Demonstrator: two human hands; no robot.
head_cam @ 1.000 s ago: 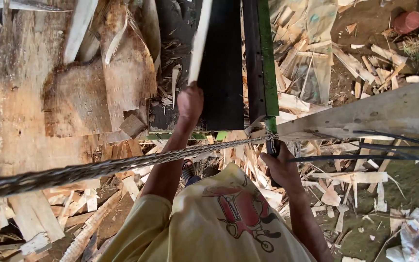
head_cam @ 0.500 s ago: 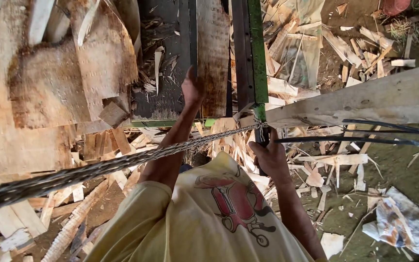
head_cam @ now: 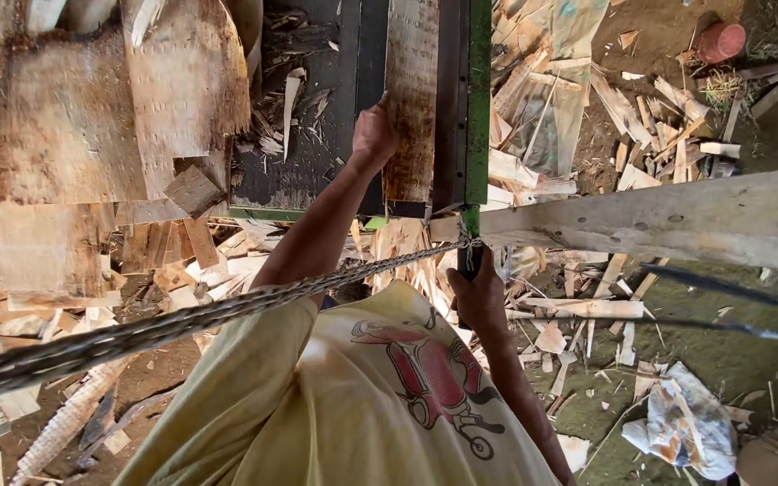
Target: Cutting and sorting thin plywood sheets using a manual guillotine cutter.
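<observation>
My left hand [head_cam: 374,135] reaches forward and grips the left edge of a thin wooden veneer sheet [head_cam: 411,99], which lies flat on the dark machine bed [head_cam: 317,135]. Lower down, my right hand [head_cam: 479,292] is closed around a dark handle [head_cam: 470,261] at the foot of the green machine frame [head_cam: 478,99]. A twisted rope [head_cam: 182,319] runs from the lower left up to that handle, crossing over my left forearm. My yellow printed shirt [head_cam: 362,405] fills the bottom centre.
Large veneer sheets [head_cam: 65,135] are stacked at the left. A thick wooden beam [head_cam: 677,220] crosses the right side above dark cables [head_cam: 731,288]. Wood scraps [head_cam: 587,306] litter the dirt floor, with crumpled plastic [head_cam: 682,423] lower right and a red pot [head_cam: 720,40] upper right.
The veneer sheet has gone from edge-on to lying flat and showing its broad face. My left hand has shifted with it along the bed. My right hand stays on the handle.
</observation>
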